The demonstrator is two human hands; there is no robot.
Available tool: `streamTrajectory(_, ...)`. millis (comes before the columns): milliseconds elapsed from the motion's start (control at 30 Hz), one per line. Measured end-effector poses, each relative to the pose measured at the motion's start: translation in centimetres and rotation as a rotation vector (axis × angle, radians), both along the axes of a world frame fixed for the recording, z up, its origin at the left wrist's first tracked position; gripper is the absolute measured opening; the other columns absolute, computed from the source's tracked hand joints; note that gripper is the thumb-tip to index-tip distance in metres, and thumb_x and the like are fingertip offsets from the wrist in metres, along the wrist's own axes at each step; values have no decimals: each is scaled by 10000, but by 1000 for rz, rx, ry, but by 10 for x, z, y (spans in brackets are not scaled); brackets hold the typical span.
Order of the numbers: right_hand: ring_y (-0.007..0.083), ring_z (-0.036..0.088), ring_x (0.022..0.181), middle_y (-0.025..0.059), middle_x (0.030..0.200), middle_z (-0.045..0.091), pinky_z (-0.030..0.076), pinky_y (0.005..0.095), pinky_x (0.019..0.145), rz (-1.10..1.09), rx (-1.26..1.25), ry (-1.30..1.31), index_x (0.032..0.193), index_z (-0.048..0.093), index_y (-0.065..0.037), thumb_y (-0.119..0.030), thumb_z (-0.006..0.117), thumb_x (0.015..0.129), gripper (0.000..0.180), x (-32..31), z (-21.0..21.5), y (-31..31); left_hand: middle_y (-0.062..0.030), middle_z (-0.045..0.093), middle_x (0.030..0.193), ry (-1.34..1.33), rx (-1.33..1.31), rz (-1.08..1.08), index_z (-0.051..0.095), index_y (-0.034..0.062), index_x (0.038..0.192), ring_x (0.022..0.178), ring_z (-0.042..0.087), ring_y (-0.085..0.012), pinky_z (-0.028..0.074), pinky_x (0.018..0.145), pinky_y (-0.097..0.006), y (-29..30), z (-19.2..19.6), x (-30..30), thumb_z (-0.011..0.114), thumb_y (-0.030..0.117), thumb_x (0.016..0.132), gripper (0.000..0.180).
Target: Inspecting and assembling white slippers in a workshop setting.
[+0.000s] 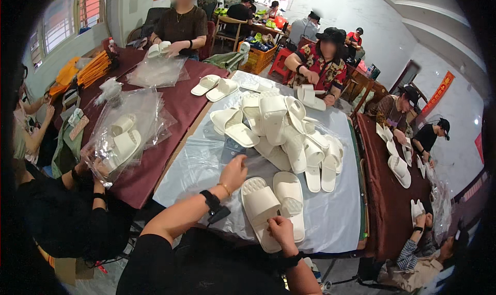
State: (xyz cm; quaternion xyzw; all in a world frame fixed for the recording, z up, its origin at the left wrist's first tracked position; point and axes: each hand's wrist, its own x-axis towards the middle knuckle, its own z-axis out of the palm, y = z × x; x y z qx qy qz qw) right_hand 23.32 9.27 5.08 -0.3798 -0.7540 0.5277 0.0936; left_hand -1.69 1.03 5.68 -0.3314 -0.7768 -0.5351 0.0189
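Note:
A pair of cream slippers lies side by side in front of me, the left slipper (260,204) nearest and the right slipper (289,197) beside it. My right hand (282,230) is closed at the inner edge of the left slipper, its fingers bent against the strap. Left of the pair, my left hand (235,174) hovers over the sheeted table with its fingers curled together. Whatever they hold, if anything, is hidden. Just beyond those fingers is a small blue-grey patch (233,149). A heap of cream slippers (279,120) covers the table's middle.
Pale plastic sheeting (194,184) covers my table. On the maroon table (191,96) at left, a neighbour's hands hold a clear bag (124,140) with slippers inside. A person opposite handles a slipper (310,97). Another maroon table (380,191) with slippers and workers stands right.

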Motion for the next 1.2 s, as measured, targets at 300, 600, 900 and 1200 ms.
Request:
streamTrajectory(300, 139, 540, 504, 76, 681, 603, 430, 272, 450, -34, -426, 106, 941, 617, 6, -48, 519, 834, 154, -27, -1, -9, -203, 653, 922, -76, -332, -412, 674, 14, 949, 842, 620, -361, 484, 753, -424, -29, -18, 49, 528, 303, 871, 334)
streamTrajectory(600, 137, 514, 482, 51, 675, 563, 385, 261, 412, 52, -724, 48, 1090, 536, -48, 9, 474, 830, 273, -31, 2, -19, -161, 679, 844, -258, -554, -754, 664, -13, 951, 720, 621, -293, 473, 677, -391, -20, -25, 38, 528, 445, 876, 483)
streamTrajectory(900, 116, 518, 500, 47, 709, 581, 403, 248, 430, 116, -632, 113, 1081, 554, -21, -37, 487, 857, 234, -30, -8, -19, -46, 608, 700, -868, -362, -667, 656, -3, 842, 568, 510, -114, 410, 535, -270, -19, -26, 32, 611, 286, 865, 294)
streamTrajectory(1200, 131, 597, 577, 77, 731, 641, 485, 267, 519, 117, -156, -65, 956, 634, 18, -109, 510, 897, 187, 16, 15, -15, -37, 657, 803, -892, -79, -365, 628, 40, 887, 614, 550, -83, 430, 551, -234, -9, -11, 36, 553, 255, 904, 229)
